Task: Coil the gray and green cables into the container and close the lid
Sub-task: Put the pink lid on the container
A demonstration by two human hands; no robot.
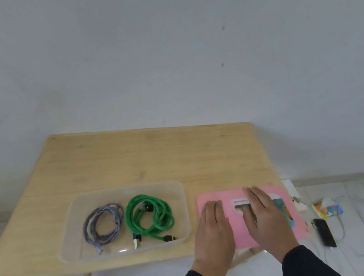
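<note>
Both hands lie flat with straight fingers on the pink lid at the bench's near right corner, left hand nearer the clear container just beside it leftward, long axis along the near edge, holding the coiled gray cable and green cable, right hand farther.

Two coiled cables, one gray cable and one green cable, one container, one pink lid, two hands.
</note>
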